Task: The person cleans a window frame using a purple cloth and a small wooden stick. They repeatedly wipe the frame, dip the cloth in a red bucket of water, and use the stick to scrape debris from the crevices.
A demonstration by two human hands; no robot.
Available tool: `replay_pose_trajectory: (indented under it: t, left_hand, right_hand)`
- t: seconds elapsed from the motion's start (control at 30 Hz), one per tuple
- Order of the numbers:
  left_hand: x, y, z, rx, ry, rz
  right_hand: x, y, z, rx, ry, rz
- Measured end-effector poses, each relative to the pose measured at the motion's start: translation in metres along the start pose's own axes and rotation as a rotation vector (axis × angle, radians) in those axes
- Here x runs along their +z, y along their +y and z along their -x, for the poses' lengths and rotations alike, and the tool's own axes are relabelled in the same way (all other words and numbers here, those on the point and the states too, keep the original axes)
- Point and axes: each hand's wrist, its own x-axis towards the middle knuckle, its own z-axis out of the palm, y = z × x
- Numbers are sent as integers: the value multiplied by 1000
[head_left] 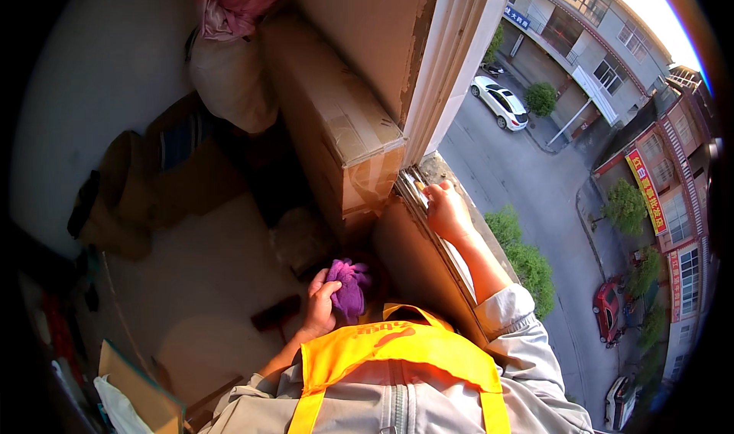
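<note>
A bunched purple cloth [349,287] is gripped in my left hand [321,304], with its thumb and fingers closed over it in front of my chest. My right arm reaches out to the window sill. There my right hand [446,208] is closed in a pinch over the window track [413,185]. A small pale, yellowish thing shows at its fingertips, too small to name. Under my right forearm runs the brown edge of the sill [443,258]. A yellow apron [397,350] covers my chest over a grey jacket.
A taped cardboard box [336,120] stands against the window frame [451,59]. Beside it are a pale sack [233,82] and a pink bundle [241,6]. A dark red broom head [277,313] lies low on the floor. Beyond the sill, a street [527,204] lies far below.
</note>
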Motion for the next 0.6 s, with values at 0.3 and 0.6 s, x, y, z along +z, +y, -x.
replay_pose_trajectory:
  t: [0.3,0.6]
  left_hand:
    - [-10,-3,-3,1,41,-65]
    - [-7,-6,-6,-41,-4,-58]
  right_hand:
    - [30,9,-14,-51,161,-114]
    - [4,32,7,326,593,-1339]
